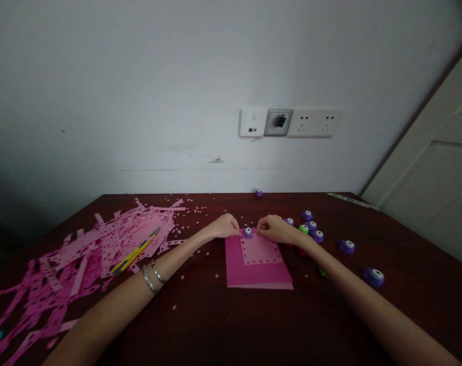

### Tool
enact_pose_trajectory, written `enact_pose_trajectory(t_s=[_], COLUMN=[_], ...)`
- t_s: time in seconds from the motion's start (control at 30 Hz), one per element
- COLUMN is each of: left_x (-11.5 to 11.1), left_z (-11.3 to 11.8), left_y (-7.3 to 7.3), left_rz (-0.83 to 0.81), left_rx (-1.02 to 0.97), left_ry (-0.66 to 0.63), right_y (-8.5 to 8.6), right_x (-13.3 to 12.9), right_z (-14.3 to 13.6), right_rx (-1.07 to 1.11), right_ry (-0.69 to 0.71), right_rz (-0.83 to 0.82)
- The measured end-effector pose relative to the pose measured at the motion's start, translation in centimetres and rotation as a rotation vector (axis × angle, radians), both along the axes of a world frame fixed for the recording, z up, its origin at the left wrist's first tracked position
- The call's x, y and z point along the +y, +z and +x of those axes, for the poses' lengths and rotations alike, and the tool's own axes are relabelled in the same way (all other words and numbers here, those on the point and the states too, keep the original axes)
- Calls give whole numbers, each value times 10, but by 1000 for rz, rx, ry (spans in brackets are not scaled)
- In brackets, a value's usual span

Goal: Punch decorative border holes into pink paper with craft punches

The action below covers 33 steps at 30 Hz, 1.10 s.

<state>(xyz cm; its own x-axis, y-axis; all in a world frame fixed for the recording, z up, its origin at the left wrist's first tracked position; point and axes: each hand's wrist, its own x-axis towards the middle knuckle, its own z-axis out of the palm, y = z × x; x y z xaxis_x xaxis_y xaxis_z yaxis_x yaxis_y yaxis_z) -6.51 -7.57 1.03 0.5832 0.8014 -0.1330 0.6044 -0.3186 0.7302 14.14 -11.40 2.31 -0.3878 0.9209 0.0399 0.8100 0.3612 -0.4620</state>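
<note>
A light pink paper sheet [259, 249] with small punched shapes along its edges lies over a darker pink folded card [254, 276]. A small purple craft punch [247, 233] sits at the sheet's far edge, between my hands. At the far left corner of the sheet, my left hand [224, 226] is closed, its fingertips pinching the paper. My right hand [273, 227] is closed too, with thumb and finger at the far right corner. Neither hand touches the punch.
Punched pink paper strips [74, 259] are heaped on the left, with a yellow utility knife [134, 254] on them. Several purple punches [318, 236] and a green one [303, 229] stand right. Tiny paper cutouts lie scattered on the dark table [200, 325]; a wall [177, 101] rises behind.
</note>
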Motion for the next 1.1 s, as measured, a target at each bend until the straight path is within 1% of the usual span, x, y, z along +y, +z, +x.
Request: enact_pose_trajectory(t_s=[0.23,0.37,0.47,0.53,0.63,0.73,0.83,0.97,1.1], left_x=[1,2,4,5,3,1,2,5,7], left_z=[0,-3,-7,-8,-7,-2,3,6,10], left_y=[1,8,15,21,27,29,30,35,42], left_rz=[-3,28,61,64,29,-24,-82,-217,-391], left_rx=[-12,-6,-10,-20,-35,-39,-10,32,60], left_ry=[-6,33,36,11,-32,-53,-46,-33,-84], right_y=[3,8,14,16,17,18,20,20,19], right_x=[-2,-3,-4,-5,-4,-2,0,1,3], right_z=[0,0,-2,-4,-8,-11,-13,-16,-18], right_rx=[-31,-25,11,65,167,232,266,316,343], right_ry=[-11,-16,-21,-32,-55,-58,-40,-47,-56], right_rz=[9,77,75,21,-138,-297,-411,-536,-620])
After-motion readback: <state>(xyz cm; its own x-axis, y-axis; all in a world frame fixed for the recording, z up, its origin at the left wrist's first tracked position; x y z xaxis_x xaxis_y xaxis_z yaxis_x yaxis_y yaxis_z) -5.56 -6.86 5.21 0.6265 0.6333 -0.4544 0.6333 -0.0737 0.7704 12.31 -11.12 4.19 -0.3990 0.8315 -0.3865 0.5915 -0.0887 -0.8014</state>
